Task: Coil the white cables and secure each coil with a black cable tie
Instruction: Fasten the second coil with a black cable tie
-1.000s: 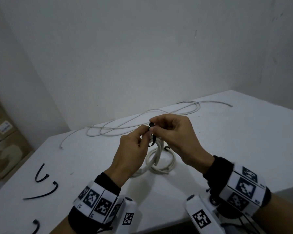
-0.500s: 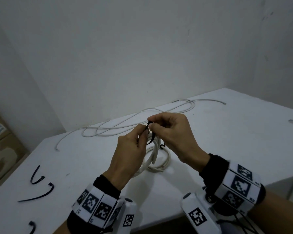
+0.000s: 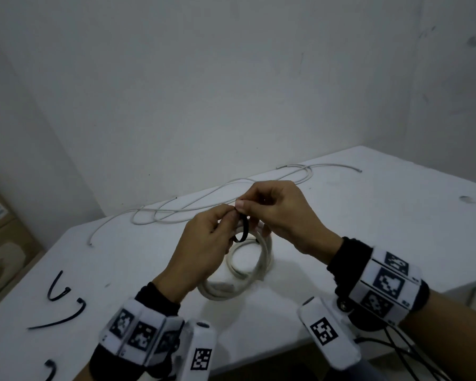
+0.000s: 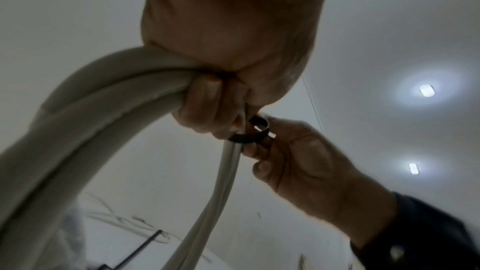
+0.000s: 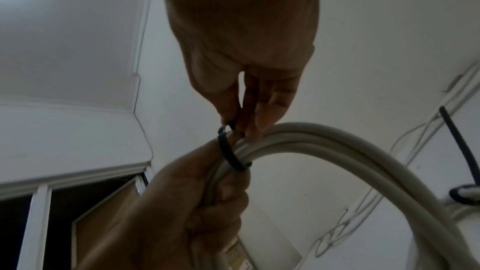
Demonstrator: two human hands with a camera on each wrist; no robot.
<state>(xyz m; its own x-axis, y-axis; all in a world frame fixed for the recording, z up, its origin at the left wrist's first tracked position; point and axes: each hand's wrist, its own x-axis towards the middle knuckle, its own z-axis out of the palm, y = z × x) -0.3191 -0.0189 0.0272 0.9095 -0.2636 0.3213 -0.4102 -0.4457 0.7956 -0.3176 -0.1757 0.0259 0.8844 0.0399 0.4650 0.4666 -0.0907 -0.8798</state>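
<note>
L hand (image 3: pixel 204 243) is curling round the top of the white cable coil (image 3: pixel 248 270), fingers bunching the strands together; in the L wrist view the fingers (image 4: pixel 205 100) are wrapping tight over the bundle. Thumb & forefinger are also pinching the black cable tie (image 3: pixel 243 229) where it loops the strands.

R hand (image 3: pixel 280 213) is closed in a pinch on the upper end of the tie, thumb & index tips meeting right next to the L thumb. In the R wrist view the fingertips (image 5: pixel 259 118) are pressing against the coil's top while the tie (image 5: pixel 230 152) is ringing the strands as a loose band, not cinched.

Coil is hanging from both hands w/ its lower part resting on the white table (image 3: pixel 368 229), near the front edge. Loose white cable (image 3: pixel 217 199) is lying uncoiled toward the back wall. Spare black ties (image 3: pixel 61 306) are lying at the table's L side.

Vs 1 s ago: both hands are keeping the same grip and the pinch point is sitting in much the same spot above the coil; the tie's loop is showing a bit clearer below the thumbs.
</note>
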